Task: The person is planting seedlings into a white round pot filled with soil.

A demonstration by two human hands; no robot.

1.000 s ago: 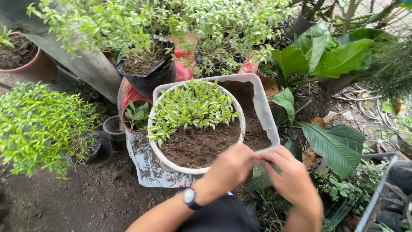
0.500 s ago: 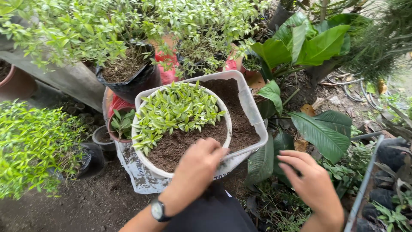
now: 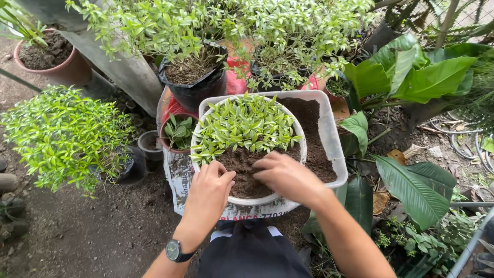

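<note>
Left hand [image 3: 208, 189] rests palm-down, fingers loosely spread, holding nothing, on the soil [image 3: 242, 172] at the near rim of the white round pot [image 3: 301, 135]. Right hand [image 3: 288, 177] likewise lies flat on the soil, empty. Seedlings [image 3: 244, 123] stand just beyond both hands, away from the person.

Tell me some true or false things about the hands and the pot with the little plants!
1. Both hands rest on the soil in the round white pot. True: the left hand and the right hand touch the soil.
2. The wristwatch is on the right wrist. False: it is on the left wrist.
3. The small green plants fill the far half of the pot. True.
4. The right hand holds a trowel. False: it holds no tool.
</note>
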